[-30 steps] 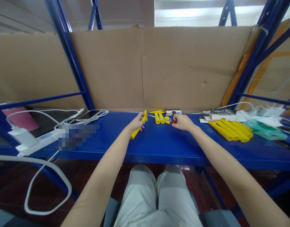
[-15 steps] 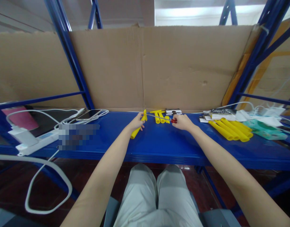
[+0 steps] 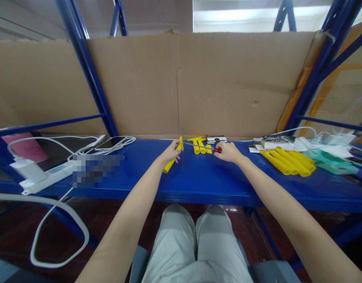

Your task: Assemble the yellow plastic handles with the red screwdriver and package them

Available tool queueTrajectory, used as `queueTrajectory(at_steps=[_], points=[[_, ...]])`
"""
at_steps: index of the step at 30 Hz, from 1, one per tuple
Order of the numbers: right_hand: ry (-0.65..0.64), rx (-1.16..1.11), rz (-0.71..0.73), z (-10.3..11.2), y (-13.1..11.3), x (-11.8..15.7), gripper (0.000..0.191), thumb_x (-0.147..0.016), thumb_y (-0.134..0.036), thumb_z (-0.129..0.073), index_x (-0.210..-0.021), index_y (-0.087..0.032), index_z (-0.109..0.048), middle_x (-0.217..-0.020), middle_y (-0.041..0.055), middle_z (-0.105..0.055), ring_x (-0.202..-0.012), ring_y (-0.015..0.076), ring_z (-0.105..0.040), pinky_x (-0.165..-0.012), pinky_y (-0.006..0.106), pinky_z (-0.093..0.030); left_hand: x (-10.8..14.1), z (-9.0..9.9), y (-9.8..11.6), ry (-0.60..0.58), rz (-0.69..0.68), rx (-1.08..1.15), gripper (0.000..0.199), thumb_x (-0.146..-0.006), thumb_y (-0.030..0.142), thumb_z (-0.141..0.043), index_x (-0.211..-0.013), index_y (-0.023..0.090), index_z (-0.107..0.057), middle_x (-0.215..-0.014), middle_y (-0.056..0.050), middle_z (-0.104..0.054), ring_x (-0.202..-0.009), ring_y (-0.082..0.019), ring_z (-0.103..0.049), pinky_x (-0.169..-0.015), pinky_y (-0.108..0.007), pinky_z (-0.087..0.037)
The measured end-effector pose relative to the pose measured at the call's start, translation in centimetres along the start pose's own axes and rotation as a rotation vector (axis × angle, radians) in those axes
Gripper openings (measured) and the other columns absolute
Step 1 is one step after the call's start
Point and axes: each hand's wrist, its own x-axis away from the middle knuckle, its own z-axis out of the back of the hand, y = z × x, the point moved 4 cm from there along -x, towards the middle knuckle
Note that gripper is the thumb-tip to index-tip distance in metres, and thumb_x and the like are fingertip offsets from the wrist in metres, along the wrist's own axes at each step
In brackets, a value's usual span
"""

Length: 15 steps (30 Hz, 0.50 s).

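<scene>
My left hand point(image 3: 169, 151) is closed around a yellow plastic tube-like handle point(image 3: 168, 167), held tilted with a flared crosspiece at its top. In my right hand point(image 3: 229, 152) is a screwdriver point(image 3: 217, 150) with a red grip and a long thin metal shaft. The shaft runs left, almost level, and its tip meets the top of the yellow handle; the exact contact is too small to make out. Just behind the shaft lie several yellow T-shaped pieces point(image 3: 196, 146) on the blue shelf point(image 3: 210, 177).
Several yellow tubes point(image 3: 289, 162) lie at the right beside a green-tinted plastic package point(image 3: 332, 161) and a small box point(image 3: 278, 141). At the left are a white power strip point(image 3: 48, 179) and coiled white cables point(image 3: 122, 142). A cardboard panel point(image 3: 228, 86) stands along the back.
Both hands stay almost in the same place. The red screwdriver grip shows slightly differently at my right fingers, which have shifted very little.
</scene>
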Motion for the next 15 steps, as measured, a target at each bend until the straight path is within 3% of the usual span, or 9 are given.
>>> queueTrajectory(at_steps=[8,15], points=[[-0.021,-0.036,-0.017,-0.45,0.13,-0.09,0.019,-0.077,-0.03,-0.055,-0.091,-0.02,-0.062,-0.088,0.0078,-0.071,-0.082,0.0221,-0.064,-0.061,0.026,-0.034,0.19,-0.02,0.24,-0.001,-0.003,0.015,0.053,-0.086,0.008,-0.047,-0.134,0.025,-0.033,-0.141,-0.015,-0.043,-0.05,-0.001,-0.055,-0.039,-0.015,-0.047],[-0.013,-0.042,0.0,-0.22,0.13,-0.01,0.018,-0.078,-0.03,-0.053,-0.088,-0.021,-0.064,-0.087,0.0063,-0.071,-0.085,0.0227,-0.065,-0.067,0.027,-0.037,0.38,-0.01,0.38,-0.003,0.002,0.013,0.052,-0.087,0.008,-0.046,-0.134,0.024,-0.033,-0.142,-0.014,-0.043,-0.051,-0.001,-0.054,-0.039,-0.014,-0.046]])
